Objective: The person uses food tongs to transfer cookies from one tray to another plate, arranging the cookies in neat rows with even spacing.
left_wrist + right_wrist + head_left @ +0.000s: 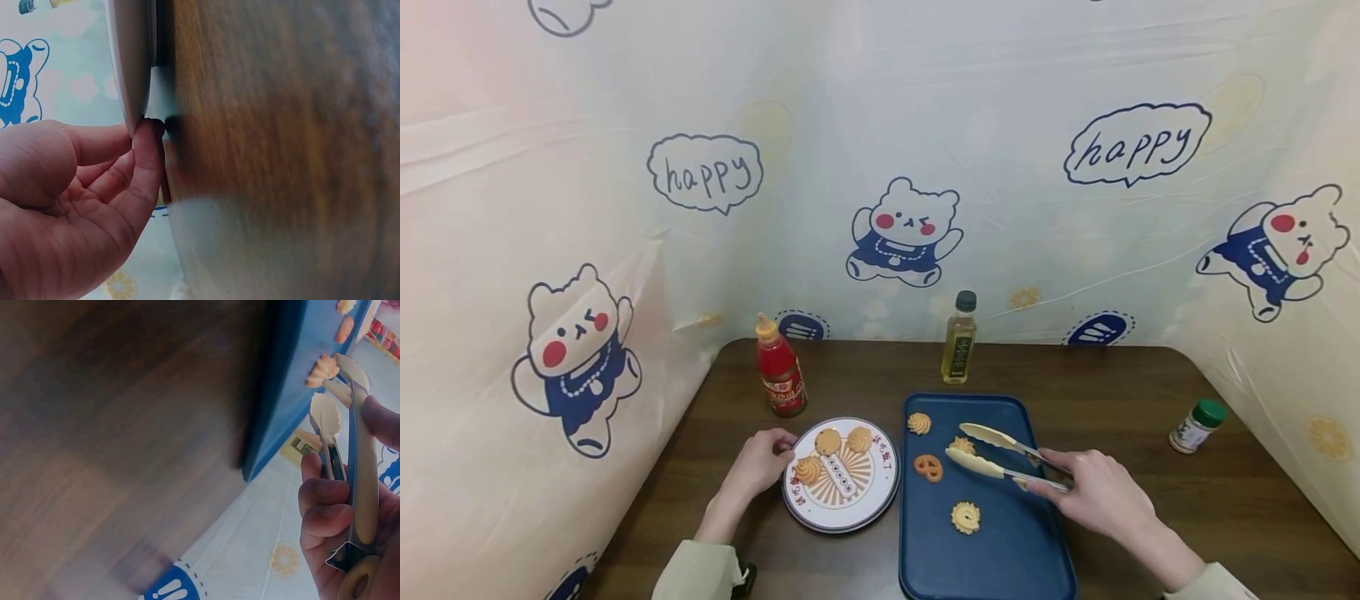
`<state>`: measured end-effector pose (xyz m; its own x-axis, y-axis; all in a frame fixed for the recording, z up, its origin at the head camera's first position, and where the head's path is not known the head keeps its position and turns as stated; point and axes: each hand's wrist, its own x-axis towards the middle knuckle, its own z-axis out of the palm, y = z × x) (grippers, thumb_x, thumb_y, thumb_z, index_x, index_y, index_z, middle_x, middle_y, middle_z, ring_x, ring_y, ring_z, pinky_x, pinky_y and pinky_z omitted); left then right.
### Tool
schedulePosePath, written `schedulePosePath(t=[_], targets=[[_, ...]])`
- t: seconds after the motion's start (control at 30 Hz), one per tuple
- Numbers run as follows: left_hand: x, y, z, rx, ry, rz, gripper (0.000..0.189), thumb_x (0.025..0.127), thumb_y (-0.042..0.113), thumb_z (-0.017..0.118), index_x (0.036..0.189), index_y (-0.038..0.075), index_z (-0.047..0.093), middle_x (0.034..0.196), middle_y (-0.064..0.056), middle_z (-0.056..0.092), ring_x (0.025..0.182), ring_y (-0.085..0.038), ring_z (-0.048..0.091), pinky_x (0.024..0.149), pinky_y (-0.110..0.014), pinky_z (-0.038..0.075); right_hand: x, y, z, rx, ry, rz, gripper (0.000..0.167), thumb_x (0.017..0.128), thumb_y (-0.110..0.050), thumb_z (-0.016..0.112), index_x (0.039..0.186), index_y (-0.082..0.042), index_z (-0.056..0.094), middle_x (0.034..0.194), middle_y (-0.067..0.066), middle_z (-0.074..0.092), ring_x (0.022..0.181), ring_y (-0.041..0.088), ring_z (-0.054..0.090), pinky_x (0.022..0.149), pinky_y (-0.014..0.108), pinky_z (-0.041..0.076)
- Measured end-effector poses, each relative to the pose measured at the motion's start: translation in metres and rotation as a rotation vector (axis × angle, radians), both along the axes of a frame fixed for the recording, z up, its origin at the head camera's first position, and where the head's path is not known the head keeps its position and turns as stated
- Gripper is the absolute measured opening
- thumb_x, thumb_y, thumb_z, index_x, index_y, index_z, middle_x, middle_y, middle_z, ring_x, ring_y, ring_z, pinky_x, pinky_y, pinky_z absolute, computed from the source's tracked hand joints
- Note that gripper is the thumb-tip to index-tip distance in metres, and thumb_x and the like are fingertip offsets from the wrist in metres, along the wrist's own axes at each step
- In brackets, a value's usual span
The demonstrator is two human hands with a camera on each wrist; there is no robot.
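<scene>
My left hand (pixel 762 460) pinches the left rim of a white patterned plate (pixel 868 492), thumb above and fingers beneath the edge in the left wrist view (pixel 100 181). Three cookies lie on the plate, one of them a round cookie (pixel 827 442). In my right hand (pixel 1101 492) are metal tongs (pixel 1026 479) with cream tips, held spread over the blue tray (pixel 1000 567). Between the tips is a swirled cookie (pixel 963 446). On the tray also lie a pretzel cookie (pixel 928 468), a swirl cookie (pixel 919 423) and a ring-shaped cookie (pixel 966 517).
Behind the plate stands a red sauce bottle (pixel 781 375) with a yellow cap. An oil bottle (pixel 958 342) is behind the tray. To the far right sits a green-capped seasoning jar (pixel 1197 427). A printed curtain (pixel 820 250) surrounds the brown table (pixel 1120 392).
</scene>
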<state>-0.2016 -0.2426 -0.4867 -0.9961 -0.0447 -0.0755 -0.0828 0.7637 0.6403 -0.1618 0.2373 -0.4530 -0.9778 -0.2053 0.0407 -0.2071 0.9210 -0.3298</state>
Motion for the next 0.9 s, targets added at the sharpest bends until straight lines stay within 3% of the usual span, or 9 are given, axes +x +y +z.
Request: schedulePosePath(t=[0.2, 0.63, 0.9], targets=[[0.001, 0.001, 0.001, 0.006, -0.033, 0.008, 0.018, 0.093, 0.001, 0.065, 0.110, -0.003, 0.068, 0.089, -0.008, 0.064, 0.081, -0.022, 0.057, 0.076, -0.042, 0.048, 0.003, 0.003, -0.006, 0.011, 0.008, -0.009, 0.065, 0.081, -0.060, 0.073, 0.124, -0.011, 0.071, 0.054, -0.007, 0.037, 0.047, 0.011, 0.036, 0.046, 0.027, 0.029], [0.000, 0.000, 0.000, 0.005, -0.013, -0.002, 0.016, 0.093, 0.001, 0.065, 0.107, -0.003, 0.069, 0.088, -0.007, 0.064, 0.081, -0.021, 0.058, 0.077, -0.043, 0.048, 0.005, 0.004, -0.012, -0.007, -0.002, -0.009, 0.063, 0.082, -0.060, 0.072, 0.124, -0.012, 0.072, 0.053, -0.008, 0.034, 0.043, 0.010, 0.033, 0.043, 0.025, 0.026], [-0.001, 0.000, 0.000, 0.015, -0.058, 0.014, 0.020, 0.094, 0.002, 0.064, 0.113, -0.003, 0.068, 0.090, -0.007, 0.063, 0.082, -0.022, 0.056, 0.076, -0.041, 0.049, 0.005, 0.004, -0.013, -0.028, -0.014, -0.025, 0.061, 0.082, -0.057, 0.073, 0.125, -0.013, 0.071, 0.053, -0.008, 0.035, 0.044, 0.010, 0.036, 0.044, 0.025, 0.028]])
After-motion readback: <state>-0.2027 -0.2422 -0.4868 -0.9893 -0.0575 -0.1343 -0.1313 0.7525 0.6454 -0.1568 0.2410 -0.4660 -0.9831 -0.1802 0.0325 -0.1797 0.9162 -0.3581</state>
